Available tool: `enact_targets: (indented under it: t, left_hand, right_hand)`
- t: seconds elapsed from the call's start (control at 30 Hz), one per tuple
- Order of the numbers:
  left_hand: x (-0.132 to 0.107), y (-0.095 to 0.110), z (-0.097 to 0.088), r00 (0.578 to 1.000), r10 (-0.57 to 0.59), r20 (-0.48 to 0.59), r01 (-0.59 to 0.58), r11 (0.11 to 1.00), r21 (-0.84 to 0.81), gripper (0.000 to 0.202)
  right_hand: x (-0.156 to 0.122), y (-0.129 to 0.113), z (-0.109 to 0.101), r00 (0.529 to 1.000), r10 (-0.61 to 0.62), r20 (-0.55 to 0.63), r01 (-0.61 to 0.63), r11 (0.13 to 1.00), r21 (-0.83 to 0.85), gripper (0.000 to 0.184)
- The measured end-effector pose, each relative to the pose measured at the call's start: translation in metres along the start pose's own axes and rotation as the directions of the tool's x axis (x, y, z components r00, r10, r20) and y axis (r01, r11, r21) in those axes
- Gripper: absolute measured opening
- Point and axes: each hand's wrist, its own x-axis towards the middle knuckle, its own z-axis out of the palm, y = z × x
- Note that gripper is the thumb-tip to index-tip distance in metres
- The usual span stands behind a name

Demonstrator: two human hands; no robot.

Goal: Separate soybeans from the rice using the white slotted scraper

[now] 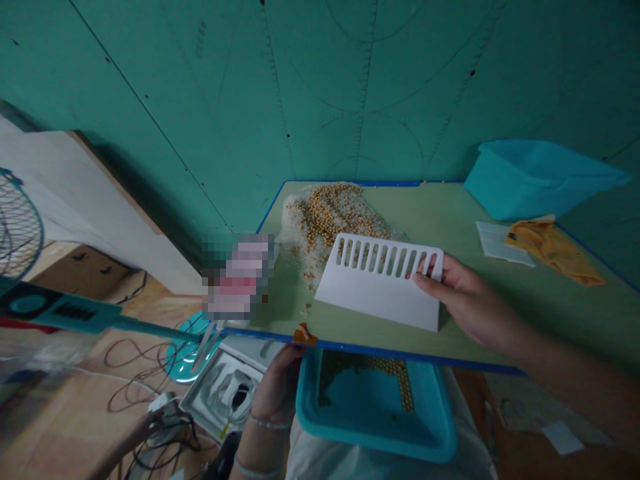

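My right hand (467, 303) grips the right end of a white slotted plastic scraper (380, 280) that rests on the green table (450, 220), its slots facing away from me. Just beyond the scraper lies a pile of yellow beans mixed with white grains (330, 217). My left hand (280, 383) holds the left rim of a teal tray (375, 407) below the table's near blue edge. Some yellow beans lie inside the tray. A bracelet circles my left wrist.
A teal bin (535, 177) stands at the table's back right, with white paper (500, 243) and an orange cloth (555, 250) in front of it. Left of the table a fan (20, 230), cables and a white box (225, 390) sit on the floor. A green wall rises behind.
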Motion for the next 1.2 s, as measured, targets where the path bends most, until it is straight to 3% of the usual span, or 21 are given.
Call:
enact_targets:
  t: [0.13,0.37,0.53,0.7,0.83,1.03,1.2]
  left_hand:
    - [-0.002,0.001,0.002,1.000,-0.028,-0.003,0.028,1.000,0.012,0.032]
    - [-0.006,0.003,0.005,0.998,-0.002,-0.068,0.005,0.999,0.041,0.024]
    - [-0.008,0.004,0.006,0.994,0.021,-0.108,-0.016,0.999,0.051,0.023]
    - [-0.010,0.006,0.004,0.994,0.028,-0.104,-0.019,0.996,0.081,0.022]
    - [-0.010,0.007,0.004,0.996,0.009,-0.084,-0.004,0.998,0.058,0.024]
    - [-0.008,0.006,0.001,0.997,0.029,-0.068,-0.026,0.998,0.055,0.020]
    - [-0.008,0.006,0.000,0.998,0.041,-0.054,-0.038,0.997,0.061,0.014]
  right_hand:
    - [0.008,-0.005,0.002,0.997,-0.082,0.002,0.082,0.997,0.009,0.019]
    - [0.034,-0.028,0.026,0.968,-0.215,0.132,0.218,0.976,-0.005,0.016]
    - [0.047,-0.044,0.042,0.902,-0.345,0.259,0.382,0.917,-0.110,0.013]
    - [0.036,-0.058,0.049,0.811,-0.448,0.376,0.567,0.762,-0.313,0.009]
    - [0.026,-0.062,0.051,0.751,-0.491,0.440,0.648,0.675,-0.353,0.002]
    - [0.027,-0.052,0.050,0.805,-0.486,0.340,0.587,0.734,-0.342,0.003]
    - [0.035,-0.043,0.046,0.825,-0.440,0.355,0.554,0.752,-0.357,0.006]
